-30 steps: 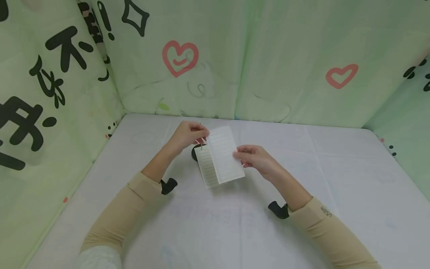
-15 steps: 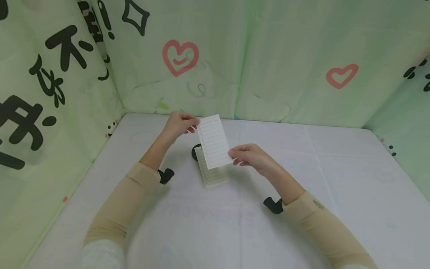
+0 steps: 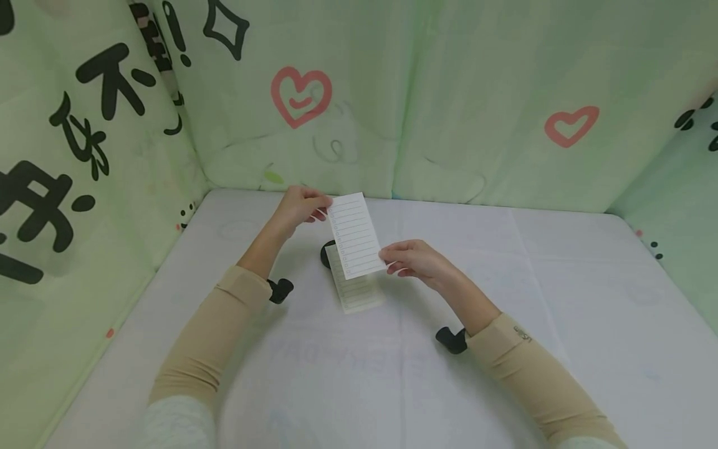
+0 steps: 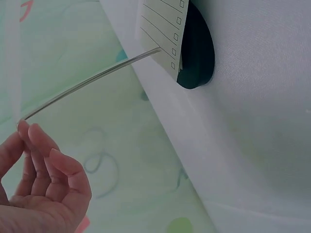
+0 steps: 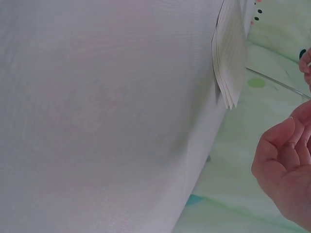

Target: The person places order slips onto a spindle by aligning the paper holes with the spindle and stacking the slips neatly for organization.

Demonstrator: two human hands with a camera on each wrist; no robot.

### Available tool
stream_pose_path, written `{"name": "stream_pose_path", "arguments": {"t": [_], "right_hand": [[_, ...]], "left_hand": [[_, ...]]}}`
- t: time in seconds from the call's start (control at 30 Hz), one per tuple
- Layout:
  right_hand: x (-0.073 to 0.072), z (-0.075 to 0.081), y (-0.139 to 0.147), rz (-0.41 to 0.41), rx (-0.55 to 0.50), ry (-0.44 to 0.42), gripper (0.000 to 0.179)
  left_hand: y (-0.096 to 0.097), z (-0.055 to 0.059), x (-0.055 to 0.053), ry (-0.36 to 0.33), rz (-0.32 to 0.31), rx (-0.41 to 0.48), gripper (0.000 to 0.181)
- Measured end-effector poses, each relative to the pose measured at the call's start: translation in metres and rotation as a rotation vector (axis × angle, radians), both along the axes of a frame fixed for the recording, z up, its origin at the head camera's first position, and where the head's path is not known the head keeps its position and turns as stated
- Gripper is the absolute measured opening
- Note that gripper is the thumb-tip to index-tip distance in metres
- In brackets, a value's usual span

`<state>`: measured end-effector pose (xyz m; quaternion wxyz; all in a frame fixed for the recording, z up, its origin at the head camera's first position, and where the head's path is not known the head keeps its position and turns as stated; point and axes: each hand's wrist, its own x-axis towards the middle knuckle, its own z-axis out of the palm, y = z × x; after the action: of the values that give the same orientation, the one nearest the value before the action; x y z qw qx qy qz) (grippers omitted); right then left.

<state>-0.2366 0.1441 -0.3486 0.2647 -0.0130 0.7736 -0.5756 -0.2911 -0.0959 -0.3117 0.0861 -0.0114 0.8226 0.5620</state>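
My left hand (image 3: pixel 300 211) pinches the upper left corner of a white lined note sheet (image 3: pixel 356 237) with small checkboxes. At the sheet's lower right corner, the thumb and fingers of my right hand (image 3: pixel 416 263) grip the edge. The sheet is held up over a stack of similar lined sheets (image 3: pixel 361 294) near a black rounded base (image 4: pixel 200 53). From the stack a thin, slightly curved metal rod (image 4: pixel 92 80) rises to my left fingertips, where the held sheet's corner is. In the right wrist view, the stack (image 5: pixel 231 58) shows several layered sheets.
A white cloth covers the table (image 3: pixel 348 380). Green printed curtains (image 3: pixel 471 93) stand along its back and sides. Black wrist mounts (image 3: pixel 450 340) stick out beside both cuffs.
The held sheet has risen up and left away from the stack, with both hands moving along. Over the last half second the sheet and hands have shifted only slightly.
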Motion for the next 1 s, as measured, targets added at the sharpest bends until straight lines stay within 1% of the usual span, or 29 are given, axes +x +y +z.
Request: {"name": "stream_pose_path", "arguments": {"t": [0.2, 0.47, 0.77, 1.0], "right_hand": [[-0.0007, -0.0026, 0.0002, 0.004, 0.015, -0.019, 0.038], [0.0001, -0.0006, -0.0008, -0.019, 0.003, -0.032, 0.037], [-0.0011, -0.0009, -0.0015, -0.011, -0.030, -0.026, 0.037], [-0.0005, 0.0021, -0.0025, -0.004, -0.049, -0.018, 0.038]], "left_hand": [[0.0002, -0.0041, -0.0014, -0.039, 0.000, 0.028, 0.029], [0.0016, -0.0053, -0.0023, -0.033, 0.004, 0.037, 0.029], [0.0025, -0.0053, -0.0034, -0.064, 0.037, 0.108, 0.029], [0.0015, -0.0092, -0.0044, -0.084, 0.032, 0.179, 0.030]]}}
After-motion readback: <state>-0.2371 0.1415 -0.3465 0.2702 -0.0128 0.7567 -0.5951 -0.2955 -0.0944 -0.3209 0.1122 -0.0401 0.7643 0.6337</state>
